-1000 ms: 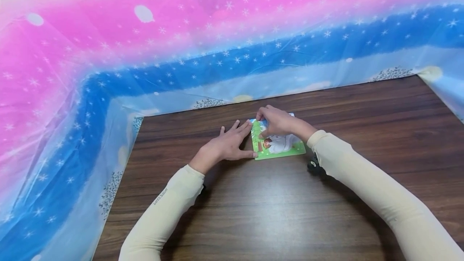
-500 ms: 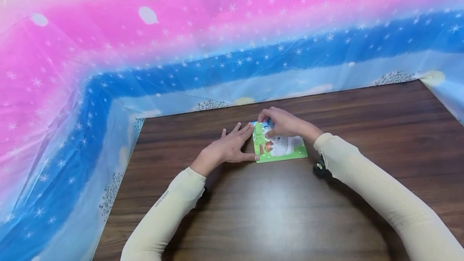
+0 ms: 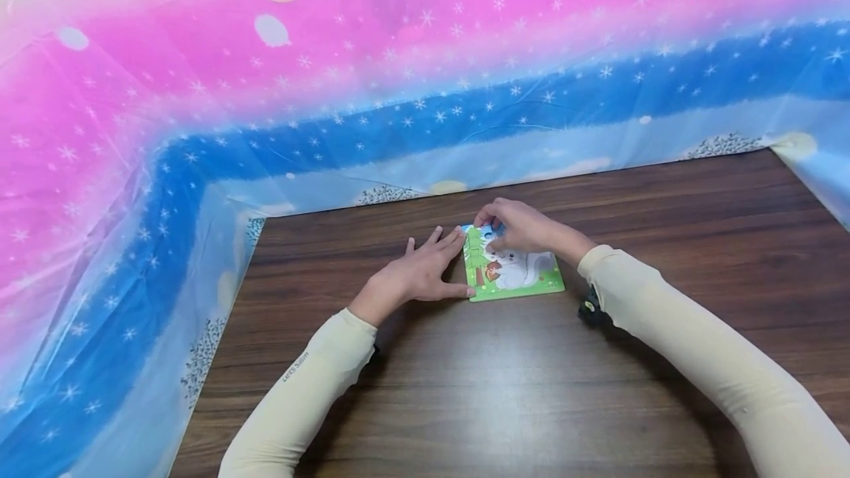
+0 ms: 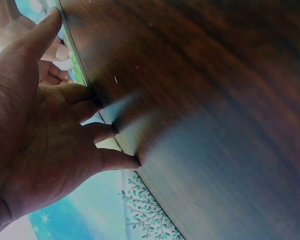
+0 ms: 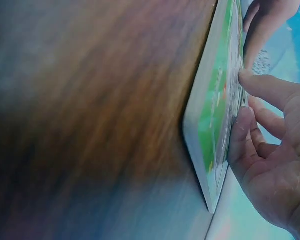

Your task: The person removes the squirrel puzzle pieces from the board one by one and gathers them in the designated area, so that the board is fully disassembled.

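Note:
A thin square jigsaw puzzle board [image 3: 521, 271], printed with a white squirrel, an acorn and green trees, lies flat on the wooden table. Seams between its pieces show as fine lines in the right wrist view. My left hand [image 3: 425, 268] is spread beside the board, its thumb at the near left corner and its index finger at the far left corner. Over the upper part is my right hand [image 3: 518, 227], thumb and bent fingers down on the picture, hiding some of it. From the side, the right thumb [image 5: 265, 85] and curled fingers meet the board's face; I cannot tell whether they pinch a piece.
Dark brown wooden table [image 3: 531, 375] extends around the board. A pink and blue snowflake-patterned cloth [image 3: 412, 94] hangs behind the table and down its left side. A black wrist device [image 3: 591, 310] sits under the right cuff.
The view shifted slightly. My right hand has eased a little right over the board, and the green tree part near its fingertips now looks flatter. The left hand keeps its place at the edge.

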`<state>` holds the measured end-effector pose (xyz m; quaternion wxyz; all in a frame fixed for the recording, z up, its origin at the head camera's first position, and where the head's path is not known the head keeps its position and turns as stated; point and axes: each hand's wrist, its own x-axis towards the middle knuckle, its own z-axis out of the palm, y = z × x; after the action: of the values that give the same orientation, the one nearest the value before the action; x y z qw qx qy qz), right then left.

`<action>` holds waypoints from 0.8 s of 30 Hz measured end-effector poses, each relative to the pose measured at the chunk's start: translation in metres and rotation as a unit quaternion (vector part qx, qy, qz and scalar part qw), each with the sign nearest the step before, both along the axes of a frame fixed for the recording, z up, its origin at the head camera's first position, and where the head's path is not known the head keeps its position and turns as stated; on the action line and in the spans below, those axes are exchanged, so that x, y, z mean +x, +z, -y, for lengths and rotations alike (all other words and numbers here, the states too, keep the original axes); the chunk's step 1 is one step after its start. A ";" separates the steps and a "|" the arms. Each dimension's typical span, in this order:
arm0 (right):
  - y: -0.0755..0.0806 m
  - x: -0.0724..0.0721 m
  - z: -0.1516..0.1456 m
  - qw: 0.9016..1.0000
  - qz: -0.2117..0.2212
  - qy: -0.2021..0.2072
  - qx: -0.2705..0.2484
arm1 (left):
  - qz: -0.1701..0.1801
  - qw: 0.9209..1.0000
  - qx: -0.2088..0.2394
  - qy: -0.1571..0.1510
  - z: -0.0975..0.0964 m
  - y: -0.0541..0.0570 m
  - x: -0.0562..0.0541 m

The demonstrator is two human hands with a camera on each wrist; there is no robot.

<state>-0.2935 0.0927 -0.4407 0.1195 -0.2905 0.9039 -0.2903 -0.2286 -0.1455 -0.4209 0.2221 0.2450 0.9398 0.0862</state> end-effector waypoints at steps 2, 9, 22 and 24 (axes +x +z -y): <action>0.001 -0.001 0.001 1.000 -0.006 0.001 0.005 | -0.001 1.000 -0.001 0.000 0.001 0.000 0.000; 0.000 -0.010 -0.005 1.000 -0.011 0.002 -0.016 | -0.002 1.000 0.000 0.000 0.004 0.001 0.002; -0.004 0.005 -0.112 0.996 -0.062 -0.056 -0.032 | -0.007 1.000 -0.005 -0.008 0.002 0.000 0.001; -0.006 0.008 -0.126 0.995 -0.066 -0.066 -0.022 | -0.008 1.000 -0.005 -0.008 0.002 0.000 0.001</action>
<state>-0.2859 0.2192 -0.4464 0.0341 -0.2512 0.9203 -0.2980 -0.2275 -0.1479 -0.4212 0.2168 0.2517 0.9400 0.0777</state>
